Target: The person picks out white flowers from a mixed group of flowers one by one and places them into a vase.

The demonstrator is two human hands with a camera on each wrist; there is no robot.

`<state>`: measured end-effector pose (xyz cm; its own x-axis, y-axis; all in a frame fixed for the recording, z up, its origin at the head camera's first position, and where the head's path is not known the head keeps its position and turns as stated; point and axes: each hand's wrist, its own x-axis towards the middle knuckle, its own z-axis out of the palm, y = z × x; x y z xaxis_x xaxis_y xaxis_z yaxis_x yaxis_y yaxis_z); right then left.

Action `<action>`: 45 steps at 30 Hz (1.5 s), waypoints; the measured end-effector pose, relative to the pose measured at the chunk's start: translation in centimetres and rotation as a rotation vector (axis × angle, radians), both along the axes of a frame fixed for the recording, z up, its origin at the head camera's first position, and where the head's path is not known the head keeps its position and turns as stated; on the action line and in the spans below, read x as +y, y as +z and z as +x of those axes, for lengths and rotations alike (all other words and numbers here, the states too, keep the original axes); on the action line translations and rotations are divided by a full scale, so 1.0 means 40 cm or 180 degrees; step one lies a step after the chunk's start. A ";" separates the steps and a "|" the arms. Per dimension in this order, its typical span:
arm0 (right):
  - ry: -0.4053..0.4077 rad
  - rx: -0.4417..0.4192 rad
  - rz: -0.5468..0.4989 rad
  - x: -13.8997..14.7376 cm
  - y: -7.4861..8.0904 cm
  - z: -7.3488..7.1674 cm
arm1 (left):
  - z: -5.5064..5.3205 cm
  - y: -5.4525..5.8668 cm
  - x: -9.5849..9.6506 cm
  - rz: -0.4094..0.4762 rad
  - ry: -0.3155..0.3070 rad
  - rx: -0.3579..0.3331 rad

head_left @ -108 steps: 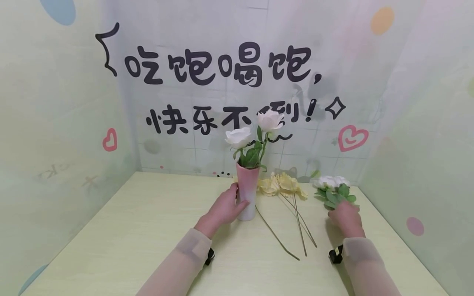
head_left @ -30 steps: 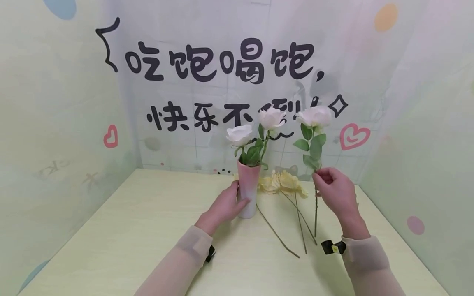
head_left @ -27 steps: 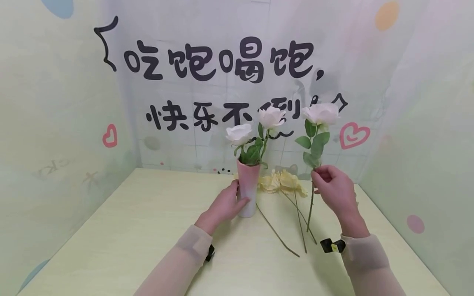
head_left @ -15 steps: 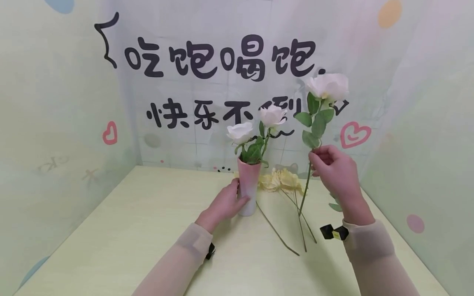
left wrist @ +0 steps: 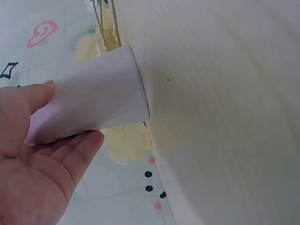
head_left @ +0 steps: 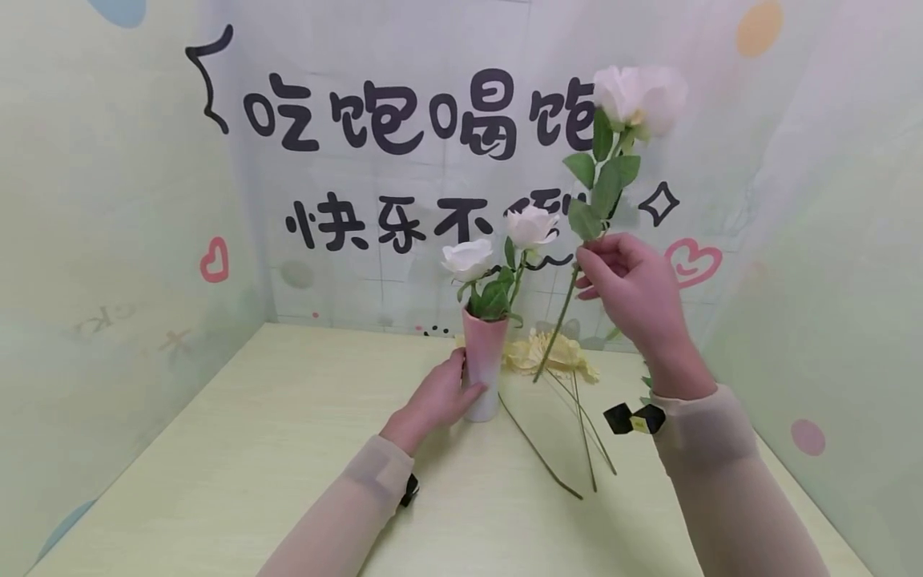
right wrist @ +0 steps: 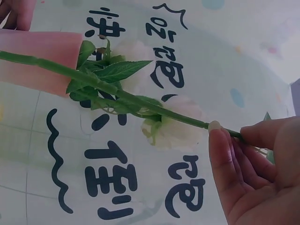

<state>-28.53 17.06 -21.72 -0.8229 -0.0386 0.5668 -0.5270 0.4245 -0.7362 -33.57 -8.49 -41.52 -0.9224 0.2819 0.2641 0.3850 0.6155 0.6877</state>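
While the right hand (head_left: 634, 292) is pinching a white rose (head_left: 608, 184) by its stem (head_left: 556, 328), thumb against fingers, the left hand (head_left: 433, 397) is gripping a pink-and-white vase (head_left: 485, 353) standing upright on the table (head_left: 252, 449). The pinched rose is slanting, its lower end hanging right of the vase. Two more white roses (head_left: 532, 227) are sitting in the vase; yellow flowers (head_left: 570, 357) are lying behind and beside it. Black lettering (head_left: 392, 148) is crossing the back wall (head_left: 346, 44).

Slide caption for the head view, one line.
Left hand grips a pink-and-white vase of two white flowers; right hand holds a leafy flower stem aloft.
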 end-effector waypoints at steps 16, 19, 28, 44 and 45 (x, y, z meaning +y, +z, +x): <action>0.0185 0.0731 -0.0582 -0.099 0.041 -0.022 | -0.003 0.000 0.002 -0.0013 0.0007 -0.0002; 0.0182 0.0821 -0.0605 -0.110 0.041 -0.029 | -0.004 0.000 0.002 -0.0021 0.0016 -0.0006; 0.0097 0.0610 -0.0199 -0.139 0.011 -0.057 | -0.001 0.000 0.001 -0.0011 0.0022 -0.0023; 0.0284 -0.0181 0.0717 -0.185 -0.078 -0.110 | -0.007 -0.004 -0.001 -0.0010 -0.0033 0.0078; 0.0301 -0.0201 0.0717 -0.185 -0.083 -0.113 | -0.007 -0.004 -0.002 -0.0008 -0.0039 0.0088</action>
<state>-33.03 9.64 -25.04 -0.8431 -0.2366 0.4829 -0.5282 0.5326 -0.6613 -33.83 -8.57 -41.68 -0.9112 0.2939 0.2887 0.4114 0.6124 0.6751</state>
